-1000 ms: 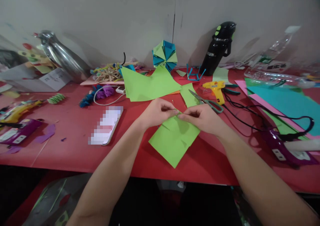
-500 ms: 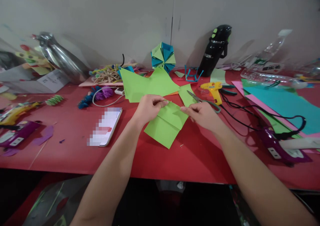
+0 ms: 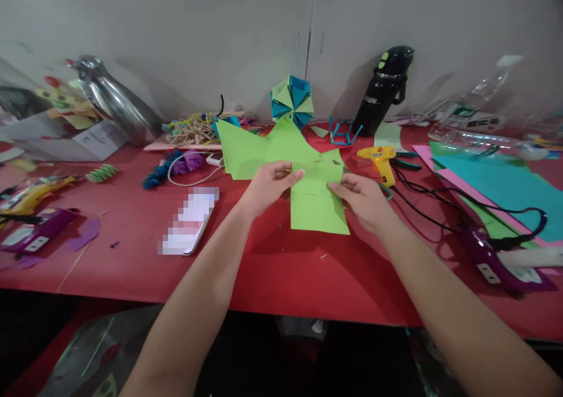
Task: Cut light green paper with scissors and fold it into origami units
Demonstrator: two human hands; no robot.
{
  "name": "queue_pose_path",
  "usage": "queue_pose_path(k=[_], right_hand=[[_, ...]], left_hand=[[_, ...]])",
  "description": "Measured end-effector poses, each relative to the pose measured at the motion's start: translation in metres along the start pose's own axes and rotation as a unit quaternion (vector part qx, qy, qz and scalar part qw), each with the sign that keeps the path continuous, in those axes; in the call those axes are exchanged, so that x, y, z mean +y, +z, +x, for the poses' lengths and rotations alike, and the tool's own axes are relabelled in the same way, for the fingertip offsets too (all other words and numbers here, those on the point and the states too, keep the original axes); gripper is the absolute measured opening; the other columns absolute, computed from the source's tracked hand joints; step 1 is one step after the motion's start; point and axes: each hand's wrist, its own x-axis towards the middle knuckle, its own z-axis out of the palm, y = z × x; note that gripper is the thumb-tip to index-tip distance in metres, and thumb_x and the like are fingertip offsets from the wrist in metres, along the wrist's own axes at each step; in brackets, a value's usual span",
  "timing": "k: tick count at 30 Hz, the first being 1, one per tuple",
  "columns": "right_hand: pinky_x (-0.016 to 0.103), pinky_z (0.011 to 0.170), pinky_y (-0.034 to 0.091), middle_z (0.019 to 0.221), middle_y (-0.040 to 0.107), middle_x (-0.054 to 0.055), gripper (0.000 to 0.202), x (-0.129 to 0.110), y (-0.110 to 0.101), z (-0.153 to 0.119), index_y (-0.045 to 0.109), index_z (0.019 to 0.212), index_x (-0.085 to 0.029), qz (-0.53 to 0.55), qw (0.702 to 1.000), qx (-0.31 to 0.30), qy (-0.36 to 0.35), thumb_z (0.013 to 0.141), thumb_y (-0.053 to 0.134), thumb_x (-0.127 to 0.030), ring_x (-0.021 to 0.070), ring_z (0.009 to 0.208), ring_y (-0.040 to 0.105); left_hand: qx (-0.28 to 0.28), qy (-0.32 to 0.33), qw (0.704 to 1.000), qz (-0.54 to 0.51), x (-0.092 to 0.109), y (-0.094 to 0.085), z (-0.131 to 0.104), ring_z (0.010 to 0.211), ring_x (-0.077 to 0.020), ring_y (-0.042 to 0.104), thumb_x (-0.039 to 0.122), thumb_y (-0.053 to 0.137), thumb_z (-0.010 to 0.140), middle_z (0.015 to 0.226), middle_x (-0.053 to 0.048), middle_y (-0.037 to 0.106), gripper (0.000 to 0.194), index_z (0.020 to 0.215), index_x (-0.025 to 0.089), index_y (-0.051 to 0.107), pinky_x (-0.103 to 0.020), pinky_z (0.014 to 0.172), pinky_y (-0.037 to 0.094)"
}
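Observation:
Between both hands a piece of light green paper (image 3: 317, 209) is held up above the red table, with a crosswise crease or overlapping edge across its middle. My left hand (image 3: 275, 183) pinches its left edge, thumb on the front. On the right edge my right hand (image 3: 361, 197) grips it the same way, fingers behind. A larger folded green sheet (image 3: 250, 151) lies just behind. The scissors behind the paper are mostly hidden; part of a green handle (image 3: 386, 192) shows beside my right hand.
A phone (image 3: 189, 221) lies left of my forearm. To the right are a yellow glue gun (image 3: 382, 161), black cables and a purple power strip (image 3: 497, 262). Behind stand a blue-green paper ball (image 3: 292, 101), a black bottle (image 3: 383, 92) and a steel jug (image 3: 116, 101). Coloured sheets (image 3: 510, 180) lie at right.
The green paper has turned from a slanted position to nearly upright and shifted slightly right. Both hands have turned with it, still holding its edges. The view has shifted slightly.

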Motion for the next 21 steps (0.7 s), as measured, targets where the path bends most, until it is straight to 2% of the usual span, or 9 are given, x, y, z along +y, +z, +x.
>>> queue_pose_path(k=[3,6,8,10,12,13,16,18,21], right_hand=[[0.038,0.069,0.057,0.087,0.073,0.006,0.047,0.002,-0.006,0.003,0.067,0.104,-0.022,-0.047,0.998,0.05,-0.014,0.073,0.081,-0.054,0.0218,0.074,0.069],[0.048,0.084,0.057,0.113,0.071,0.013,0.066,-0.001,-0.005,-0.001,0.059,0.127,-0.022,-0.176,0.969,0.1,-0.142,0.075,0.077,-0.059,0.0288,0.1,0.069],[0.055,0.105,0.047,0.14,0.059,0.014,0.08,-0.007,0.0,-0.009,0.052,0.141,-0.026,-0.297,0.916,0.045,-0.265,0.074,0.08,-0.059,0.0333,0.13,0.056],[0.06,0.116,0.033,0.151,0.052,0.013,0.091,-0.011,0.007,-0.017,0.051,0.144,-0.03,-0.384,0.858,-0.047,-0.339,0.065,0.085,-0.063,0.037,0.142,0.044],[0.062,0.118,0.03,0.155,0.05,0.01,0.08,-0.013,0.015,-0.023,0.055,0.142,-0.031,-0.439,0.815,-0.101,-0.364,0.071,0.083,-0.058,0.0379,0.145,0.039],[0.06,0.116,0.033,0.151,0.054,0.008,0.062,-0.013,0.018,-0.024,0.06,0.137,-0.031,-0.446,0.806,-0.109,-0.373,0.081,0.078,-0.05,0.0357,0.143,0.044],[0.047,0.104,0.049,0.127,0.072,0.005,0.025,-0.012,0.024,-0.026,0.07,0.12,-0.028,-0.405,0.833,-0.099,-0.364,0.098,0.059,-0.029,0.0256,0.12,0.065],[0.039,0.092,0.056,0.113,0.077,0.004,0.024,-0.012,0.024,-0.026,0.072,0.115,-0.027,-0.362,0.866,-0.067,-0.339,0.1,0.054,-0.026,0.0214,0.104,0.072],[0.034,0.082,0.058,0.108,0.078,0.003,0.021,-0.015,0.021,-0.026,0.074,0.111,-0.025,-0.311,0.897,0.008,-0.314,0.099,0.057,-0.03,0.0201,0.094,0.074]], left_hand=[[-0.065,-0.038,0.996,-0.055,0.0,-0.001,-0.002,0.081,-0.0168,0.066,0.04,0.084,0.073,0.089,-0.006,0.072,0.037,0.095,0.015,0.069,-0.027,0.07,0.052],[-0.04,-0.037,0.998,-0.032,-0.001,-0.001,-0.001,0.07,-0.0134,0.064,0.031,0.079,0.075,0.081,-0.004,0.071,0.022,0.085,0.014,0.069,-0.025,0.062,0.05],[0.006,-0.031,0.999,-0.009,-0.002,0.0,0.001,0.063,-0.0109,0.06,0.023,0.075,0.074,0.075,-0.002,0.069,0.013,0.081,0.014,0.069,-0.022,0.056,0.047],[0.037,-0.025,0.999,-0.001,-0.003,0.003,0.002,0.057,-0.0091,0.057,0.017,0.071,0.073,0.068,0.001,0.065,0.006,0.074,0.014,0.066,-0.021,0.053,0.045],[0.052,-0.021,0.998,0.0,-0.004,0.006,0.002,0.053,-0.0076,0.054,0.012,0.069,0.072,0.061,0.004,0.06,0.01,0.067,0.015,0.06,-0.02,0.05,0.043],[0.055,-0.021,0.998,-0.001,-0.004,0.008,0.002,0.052,-0.0071,0.052,0.011,0.069,0.072,0.059,0.004,0.058,0.013,0.066,0.015,0.058,-0.019,0.049,0.041],[0.065,-0.03,0.997,-0.027,-0.004,0.013,0.001,0.051,-0.0074,0.053,0.015,0.077,0.071,0.061,0.004,0.06,0.016,0.078,0.015,0.063,-0.02,0.048,0.042],[0.057,-0.032,0.996,-0.057,-0.001,0.016,0.001,0.054,-0.0087,0.057,0.025,0.082,0.072,0.067,0.002,0.065,0.026,0.091,0.015,0.067,-0.021,0.051,0.046],[-0.005,-0.018,0.993,-0.115,0.004,0.017,-0.001,0.065,-0.0106,0.064,0.042,0.075,0.083,0.082,-0.004,0.072,0.03,0.099,0.016,0.074,-0.023,0.059,0.049]])
